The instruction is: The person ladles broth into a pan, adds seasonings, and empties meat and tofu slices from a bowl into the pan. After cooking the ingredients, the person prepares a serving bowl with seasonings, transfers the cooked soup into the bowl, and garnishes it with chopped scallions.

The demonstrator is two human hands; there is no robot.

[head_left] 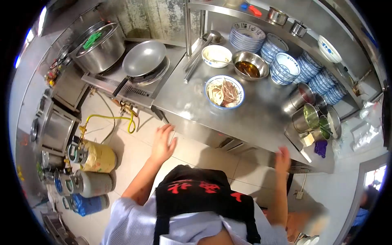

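My left hand [163, 143] hangs above the floor in front of the counter, fingers spread apart, holding nothing. By the counter's front edge on the right is my right hand [282, 160]; motion blurs its fingers, and I see no object in it. A blue-rimmed bowl [224, 92] on the steel counter [179, 96] contains pale strips and sliced brown meat. Behind it stand a white bowl [217, 56] with pale contents and a metal bowl [257, 61] of dark, oily liquid. Neither hand touches these bowls.
A wok [144, 58] sits on the stove at left, beside a large lidded pot [100, 49]. Several stacked bowls [286, 67] line the counter's back. Metal containers [304, 118] and a knife [305, 155] are at right. Gas cylinders [96, 183] and a yellow hose [110, 117] occupy the floor.
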